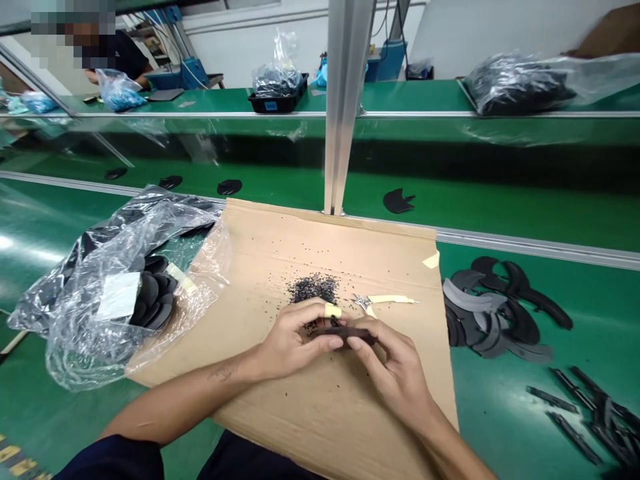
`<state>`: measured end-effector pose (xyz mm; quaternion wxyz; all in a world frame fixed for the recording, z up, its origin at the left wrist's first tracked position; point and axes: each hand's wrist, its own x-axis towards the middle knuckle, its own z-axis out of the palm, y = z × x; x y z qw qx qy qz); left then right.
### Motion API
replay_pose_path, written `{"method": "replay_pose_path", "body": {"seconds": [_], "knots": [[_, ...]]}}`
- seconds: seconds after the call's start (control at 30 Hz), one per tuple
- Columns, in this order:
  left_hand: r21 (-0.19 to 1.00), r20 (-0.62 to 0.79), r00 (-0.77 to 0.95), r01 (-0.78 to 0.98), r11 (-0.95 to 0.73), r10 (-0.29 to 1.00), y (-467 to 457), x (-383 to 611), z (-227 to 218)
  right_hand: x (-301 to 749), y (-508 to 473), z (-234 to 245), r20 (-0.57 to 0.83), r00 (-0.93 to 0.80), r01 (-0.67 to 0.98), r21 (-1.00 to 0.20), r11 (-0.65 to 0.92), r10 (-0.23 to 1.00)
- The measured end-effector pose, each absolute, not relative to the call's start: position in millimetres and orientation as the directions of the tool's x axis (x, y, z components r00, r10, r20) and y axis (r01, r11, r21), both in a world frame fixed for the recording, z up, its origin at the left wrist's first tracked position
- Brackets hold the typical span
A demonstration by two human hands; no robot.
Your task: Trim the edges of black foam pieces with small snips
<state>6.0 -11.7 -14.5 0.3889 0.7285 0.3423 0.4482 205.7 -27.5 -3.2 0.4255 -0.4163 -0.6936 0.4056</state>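
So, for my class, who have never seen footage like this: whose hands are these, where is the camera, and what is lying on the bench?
The one picture comes from a camera worn on a person's head, looking down at their own bare hands. The left hand and right hand together pinch a small dark flat piece over a cardboard sheet. On the sheet lie a heap of dark crumbs and a small metal tool. To the left lies a clear plastic bag of dark parts. To the right, curved dark pieces and thin strips lie on the green bench. Another person is at the far side.
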Motion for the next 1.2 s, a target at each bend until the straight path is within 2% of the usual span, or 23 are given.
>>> {"method": "replay_pose_path", "body": {"seconds": [0.13, 0.27, 0.47, 0.77, 1.07, 1.2], "knots": [[0.807, 0.528, 0.356, 0.072, -0.586, 0.771, -11.4, 4.2, -10.1, 206.2, -25.8, -8.2, 0.435, -0.329, 0.213, -0.831, 0.514, 0.838], [0.749, 0.583, 0.376, 0.095, -0.656, 0.72, -9.7, 3.1, -5.4, 204.6, -25.6, -9.2, 0.506, -0.347, 0.216, -0.776, 0.593, 0.789], [0.693, 0.571, 0.476, 0.157, -0.703, 0.669, -8.8, 2.6, -5.1, 205.4, -24.8, -11.3, 0.52, -0.399, 0.27, -0.721, 0.638, 0.755], [0.682, 0.603, 0.463, 0.123, -0.721, 0.649, -9.9, -1.3, -6.5, 207.1, -23.8, -10.3, 0.514, -0.438, 0.277, -0.703, 0.655, 0.737], [0.687, 0.605, 0.439, 0.132, -0.714, 0.664, -12.7, 0.9, -5.3, 207.9, -24.0, -11.5, 0.512, -0.447, 0.256, -0.712, 0.654, 0.733], [0.74, 0.566, 0.443, 0.099, -0.665, 0.695, -12.0, 1.6, -4.9, 208.5, -24.7, -12.5, 0.512, -0.424, 0.226, -0.739, 0.634, 0.747]]}}
